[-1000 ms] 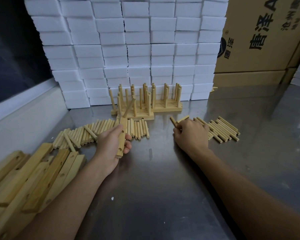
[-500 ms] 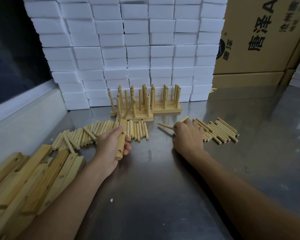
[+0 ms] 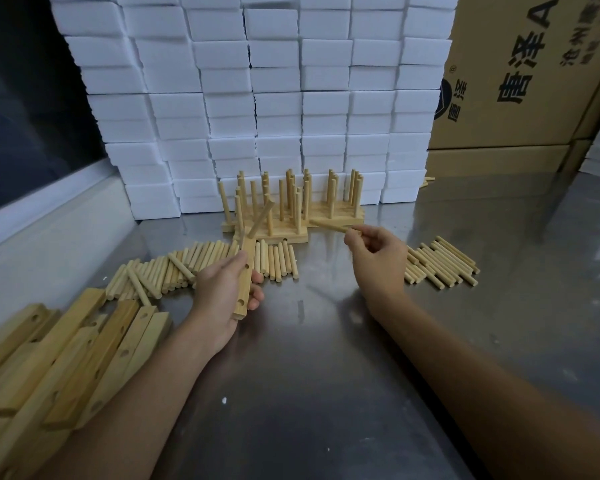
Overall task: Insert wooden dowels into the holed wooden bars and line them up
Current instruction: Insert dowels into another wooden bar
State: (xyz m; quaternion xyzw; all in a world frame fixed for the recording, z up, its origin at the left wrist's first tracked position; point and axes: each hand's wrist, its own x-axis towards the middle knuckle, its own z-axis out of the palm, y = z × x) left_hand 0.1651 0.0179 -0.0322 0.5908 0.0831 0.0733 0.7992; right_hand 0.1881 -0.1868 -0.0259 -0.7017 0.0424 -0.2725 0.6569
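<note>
- Holding a holed wooden bar (image 3: 244,285) in the left hand (image 3: 219,296), fingers curled round its middle, just above the table (image 3: 326,358); long axis running away from the body, near end by the palm, far end toward the finished racks; two holes showing on the upper face, probably kept turned up to take a peg.
- Carrying one dowel (image 3: 328,225) already seated at the far end of that bar, leaning right rather than upright; likely not pushed home yet.
- Pinching a second dowel by its right end between thumb and fingertips of the right hand (image 3: 374,258), lifted clear of the table; long axis near level, free tip pointing left toward the bar, seemingly on its way to a hole.
- Lying in reach on both sides: loose dowels in a row (image 3: 174,271) behind the left hand, and another pile of dowels (image 3: 440,263) just right of the right hand, probably so either hand can pick.
- Standing at the back, finished bars with upright dowels (image 3: 291,206), lined up against a wall of white foam blocks (image 3: 257,98).
- Waiting at the near left, a heap of empty holed bars (image 3: 66,358); a cardboard box (image 3: 520,81) at the far right.
</note>
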